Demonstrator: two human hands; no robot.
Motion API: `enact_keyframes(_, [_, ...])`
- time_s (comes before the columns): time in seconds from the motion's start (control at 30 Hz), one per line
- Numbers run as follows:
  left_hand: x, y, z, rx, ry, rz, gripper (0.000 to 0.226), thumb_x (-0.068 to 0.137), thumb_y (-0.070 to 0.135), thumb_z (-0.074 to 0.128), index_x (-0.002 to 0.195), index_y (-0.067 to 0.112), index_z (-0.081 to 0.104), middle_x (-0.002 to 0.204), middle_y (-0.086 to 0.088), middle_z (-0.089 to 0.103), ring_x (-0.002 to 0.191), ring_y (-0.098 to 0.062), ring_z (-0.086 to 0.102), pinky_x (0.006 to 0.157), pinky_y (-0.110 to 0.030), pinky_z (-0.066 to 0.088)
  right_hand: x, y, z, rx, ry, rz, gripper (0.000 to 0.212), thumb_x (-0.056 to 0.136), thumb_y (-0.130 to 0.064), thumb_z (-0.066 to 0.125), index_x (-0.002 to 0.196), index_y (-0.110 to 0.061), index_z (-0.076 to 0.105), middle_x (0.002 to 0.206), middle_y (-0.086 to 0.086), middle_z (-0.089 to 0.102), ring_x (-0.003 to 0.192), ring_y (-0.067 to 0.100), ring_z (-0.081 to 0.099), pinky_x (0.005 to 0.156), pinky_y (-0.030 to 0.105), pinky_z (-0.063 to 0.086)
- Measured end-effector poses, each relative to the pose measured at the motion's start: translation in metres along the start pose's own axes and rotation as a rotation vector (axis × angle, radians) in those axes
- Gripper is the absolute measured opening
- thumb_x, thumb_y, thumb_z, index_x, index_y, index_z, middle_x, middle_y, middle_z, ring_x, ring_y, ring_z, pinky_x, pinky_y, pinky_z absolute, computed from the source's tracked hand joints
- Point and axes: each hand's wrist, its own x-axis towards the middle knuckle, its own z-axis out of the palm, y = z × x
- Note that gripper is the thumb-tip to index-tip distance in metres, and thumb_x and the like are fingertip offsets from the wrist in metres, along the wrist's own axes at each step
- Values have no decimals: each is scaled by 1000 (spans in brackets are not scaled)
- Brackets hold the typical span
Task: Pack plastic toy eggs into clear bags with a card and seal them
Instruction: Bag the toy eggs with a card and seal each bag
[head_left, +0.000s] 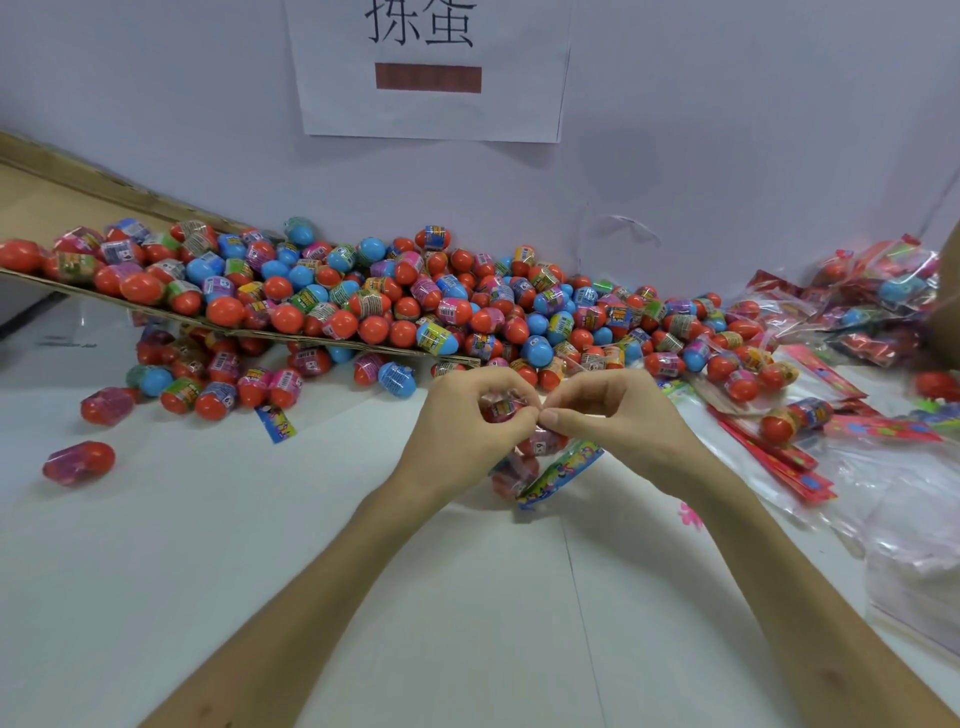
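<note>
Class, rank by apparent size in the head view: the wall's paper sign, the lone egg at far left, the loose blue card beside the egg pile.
1. Paper sign, largest, though cut off at the top of the frame.
2. Lone egg.
3. Loose blue card, smallest.

White paper sign (431, 104) on the wall (727, 130), large black characters 拣蛋 with tops cropped, label print on eggs (370, 304) too small to read
</note>
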Motion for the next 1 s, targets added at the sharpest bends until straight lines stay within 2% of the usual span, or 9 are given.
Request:
enact_keyframes(0.13, [-1, 0, 1, 5, -15, -12, 10, 88, 13, 73, 85, 22, 77, 81, 21, 70, 90, -1, 66, 74, -14, 52, 1, 0, 1, -101, 10, -48, 6, 89, -11, 77, 85, -15, 78, 80, 2, 76, 78, 23, 73, 79, 42, 62])
enact_keyframes(0.27, [-1, 1, 1, -55, -64, -51, 5, 88, 25, 72, 88, 21, 76, 84, 16, 70, 90, -6, 66, 79, -24, 55, 0, 1, 7, -171, 69, -102, 13, 87, -1, 73, 82, -12, 73, 77, -1, 71, 74, 17, 70, 69, 40, 62])
enact_keyframes(0.4, [-1, 2, 1, -31, -47, -64, 11, 90, 11, 74, 86, 21, 74, 85, 14, 71, 89, -5, 67, 82, -25, 54, -3, 2, 16, -238, 122, -209, 20, 83, 5, 69, 78, -14, 69, 75, -2, 66, 72, 15, 65, 58, 27, 54])
enact_keyframes(0.53, [0, 4, 0, -45, -14, -83, 13, 90, 8, 72, 86, 21, 73, 84, 16, 70, 85, -2, 66, 80, -19, 53, -1, 3, 20, -188, 161, -196, 19, 88, 3, 67, 81, -14, 69, 79, -3, 67, 75, 13, 65, 63, 26, 55])
enact_keyframes(0.67, [0, 2, -1, -105, 59, -139, 13, 93, 11, 70, 88, 23, 72, 71, 18, 67, 68, -1, 65, 59, -13, 49, 3, 5, 22, -98, 149, -132, 5, 97, -13, 67, 95, -14, 72, 89, -3, 71, 84, 17, 70, 78, 33, 59])
enact_keyframes(0.77, [1, 0, -2, -191, 103, -171, 15, 95, 13, 70, 87, 26, 70, 65, 16, 66, 60, -2, 64, 51, -14, 47, 3, 7, 22, -42, 169, -112, 7, 94, -19, 72, 100, -20, 75, 97, -6, 73, 94, 16, 70, 81, 33, 59])
enact_keyframes(0.83, [2, -2, -2, -221, 151, -193, 13, 96, 15, 70, 88, 26, 71, 73, 11, 69, 65, -4, 65, 54, -18, 52, 2, 6, 21, 17, 163, -93, 13, 91, -19, 76, 103, -24, 77, 99, -9, 73, 95, 13, 71, 71, 31, 62])
enact_keyframes(0.9, [4, -6, -1, -250, 196, -217, 11, 96, 16, 70, 91, 25, 72, 81, 11, 71, 73, -2, 65, 65, -18, 55, 2, 5, 22, 34, 183, -104, 20, 89, -16, 78, 107, -25, 77, 101, -12, 73, 97, 14, 71, 64, 33, 63])
enact_keyframes(1.0, [6, -9, 0, -270, 226, -228, 15, 95, 16, 73, 106, 27, 69, 97, 14, 71, 93, 3, 65, 81, -14, 53, 1, 4, 25, -66, 327, -169, 25, 87, -15, 79, 107, -29, 76, 99, -14, 74, 98, 14, 71, 68, 36, 63])
